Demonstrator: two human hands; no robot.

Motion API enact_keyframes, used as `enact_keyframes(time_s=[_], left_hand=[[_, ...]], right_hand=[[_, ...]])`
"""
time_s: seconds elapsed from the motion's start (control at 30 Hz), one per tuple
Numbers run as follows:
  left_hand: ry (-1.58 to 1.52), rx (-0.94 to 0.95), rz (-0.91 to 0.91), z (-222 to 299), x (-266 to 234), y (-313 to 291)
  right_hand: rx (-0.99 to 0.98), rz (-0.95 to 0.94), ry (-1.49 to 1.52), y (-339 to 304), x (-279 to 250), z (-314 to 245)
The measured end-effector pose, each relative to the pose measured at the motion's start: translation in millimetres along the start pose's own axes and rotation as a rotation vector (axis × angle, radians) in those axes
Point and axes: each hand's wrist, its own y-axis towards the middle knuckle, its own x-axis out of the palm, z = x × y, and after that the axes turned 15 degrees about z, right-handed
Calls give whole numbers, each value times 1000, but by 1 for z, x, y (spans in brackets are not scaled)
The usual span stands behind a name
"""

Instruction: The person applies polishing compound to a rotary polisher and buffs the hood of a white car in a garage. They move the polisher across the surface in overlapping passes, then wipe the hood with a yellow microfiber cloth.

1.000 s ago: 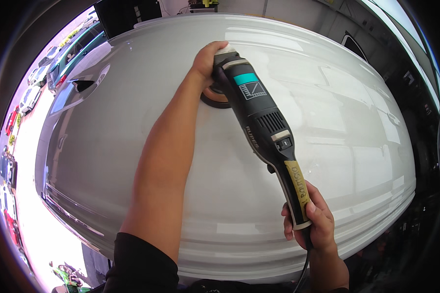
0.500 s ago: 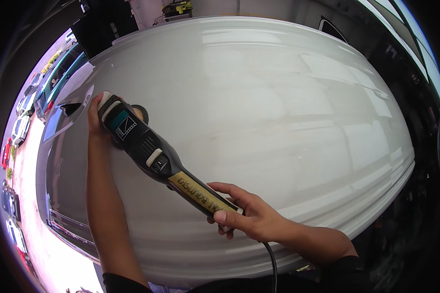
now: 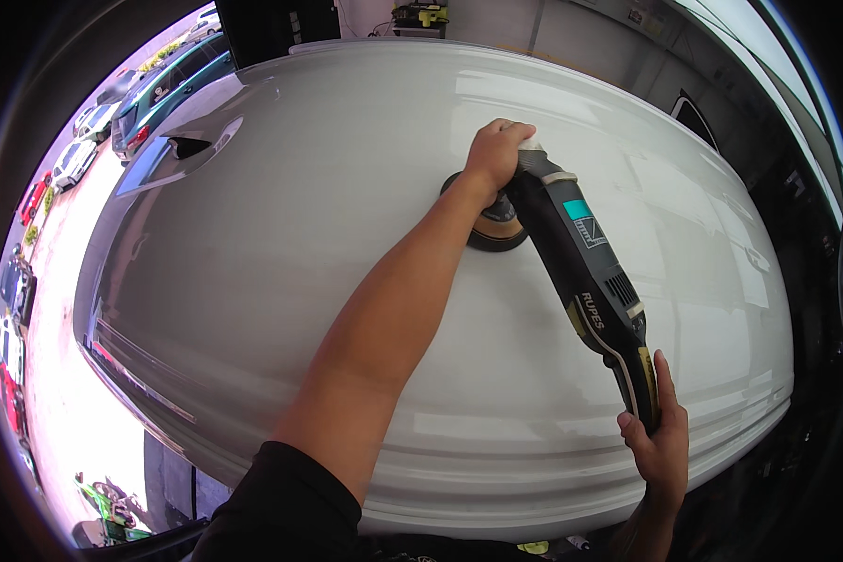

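A black and grey car polisher (image 3: 576, 248) lies slantwise over the white roof of a vehicle (image 3: 365, 169). Its round pad (image 3: 496, 229) rests against the paint, partly hidden behind my left forearm. My left hand (image 3: 498, 159) is closed over the polisher's head at the far end. Around the rear handle, low on the right, my right hand (image 3: 660, 440) is wrapped, with its index finger stretched along the side. Light patches reflect off the glossy roof on the right.
A dark shark-fin antenna (image 3: 189, 147) sticks up at the roof's left end. Parked cars (image 3: 75, 164) stand outside on the left, with a green motorbike (image 3: 108, 501) at lower left. A yellow-green tool (image 3: 421, 16) sits by the back wall.
Both hands have carried the polisher to the right across the roof, from near the antenna to mid-roof. It has turned more upright in view, and its side now shows.
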Motion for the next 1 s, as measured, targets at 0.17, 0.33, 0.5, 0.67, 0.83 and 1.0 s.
enact_keyframes(time_s=[0.17,0.33,0.5,0.67,0.83,1.0], left_hand=[[162,90,-16,-24,47,-2],[172,133,28,-16,12,43],[53,167,190,36,-142,78],[-61,90,329,94,-310,72],[-130,131,363,119,-438,30],[-187,114,407,108,-397,21]], right_hand=[[19,158,-52,-3,-13,27],[-86,68,-307,26,16,3],[-331,-168,-245,73,104,-65],[-603,-391,-284,87,190,-137],[-760,-517,-358,61,250,-174],[-746,-471,-401,57,226,-159]])
